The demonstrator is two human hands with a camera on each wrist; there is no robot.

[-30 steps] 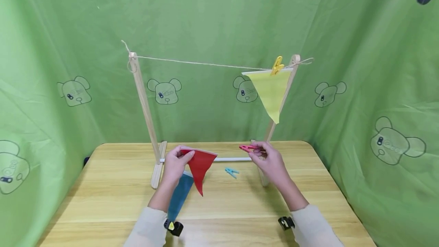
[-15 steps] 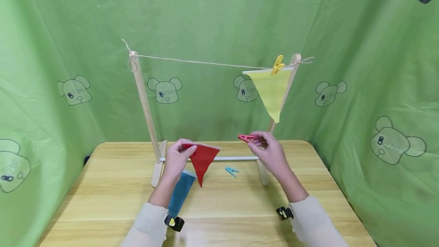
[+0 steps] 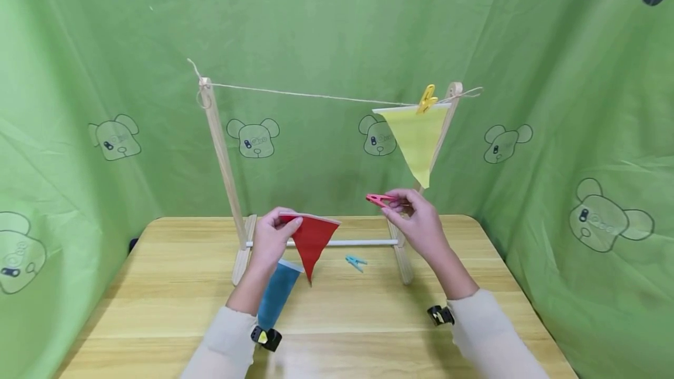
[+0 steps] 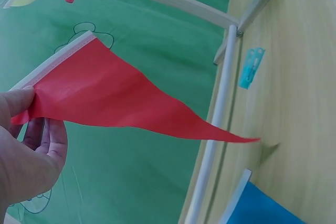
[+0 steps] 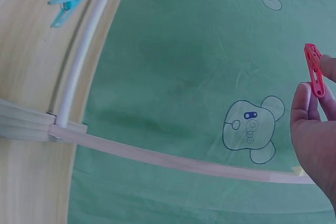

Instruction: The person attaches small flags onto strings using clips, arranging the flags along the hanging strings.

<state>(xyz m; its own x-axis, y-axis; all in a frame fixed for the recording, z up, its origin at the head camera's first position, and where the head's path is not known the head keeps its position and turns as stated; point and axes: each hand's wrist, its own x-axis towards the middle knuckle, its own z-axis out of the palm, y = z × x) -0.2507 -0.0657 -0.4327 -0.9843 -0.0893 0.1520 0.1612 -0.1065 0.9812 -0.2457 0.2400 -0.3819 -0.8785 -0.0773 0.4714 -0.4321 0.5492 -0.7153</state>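
My left hand (image 3: 271, 238) pinches a red triangular pennant (image 3: 313, 238) by the left end of its white top edge, thumb in front. The pennant hangs point down above the table. In my right hand (image 3: 418, 221), thumb and fingers pinch a pink clothespin (image 3: 378, 199), its nose pointing left; the right wrist view also shows this pink clothespin (image 5: 314, 69). Both hands are below a string (image 3: 316, 96) stretched between two wooden posts. A yellow pennant (image 3: 416, 139) hangs at the string's right end under a yellow clothespin (image 3: 426, 99).
A blue pennant (image 3: 279, 294) lies on the table (image 3: 342, 320), partly behind my left forearm. A light blue clothespin (image 3: 356, 262) lies between the hands. The left post (image 3: 223, 162) and right post (image 3: 444, 133) stand on wooden feet joined by a white rod (image 3: 363, 243).
Both hands have risen, the right one more, carrying the red pennant and the pink clothespin up. The pennant has also shifted slightly right.
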